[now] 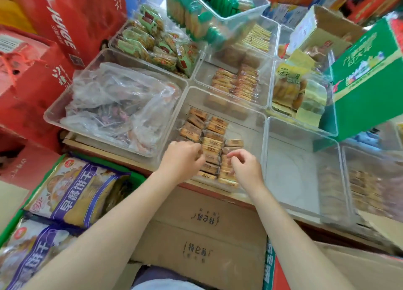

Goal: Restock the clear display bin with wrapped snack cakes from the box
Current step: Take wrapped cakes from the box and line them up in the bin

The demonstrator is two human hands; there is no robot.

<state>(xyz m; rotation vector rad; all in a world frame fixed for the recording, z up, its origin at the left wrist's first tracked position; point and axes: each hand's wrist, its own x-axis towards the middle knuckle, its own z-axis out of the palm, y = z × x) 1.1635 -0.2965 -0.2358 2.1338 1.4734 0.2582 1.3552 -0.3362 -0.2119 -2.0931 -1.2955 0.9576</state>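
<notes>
Two rows of cakes [212,146] — oblong, glossy-wrapped, tan — in clear rigid bin [250,119]; left hand [183,159] and right hand [245,164] curled, each pinching cakes.

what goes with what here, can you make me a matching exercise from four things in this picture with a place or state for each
Things
1. snack cakes
2. crumpled plastic bags
3. bin right of the hands
4. biscuit bag

Places or states
A. lying lower left, outside the bins, purple and yellow
B. in rows in the clear bin under both hands
C. almost bare, its pale bottom showing
D. filling the big bin on the left

Pairs: 1-B, 2-D, 3-C, 4-A

The left hand and right hand both reach in among the cakes.
</notes>
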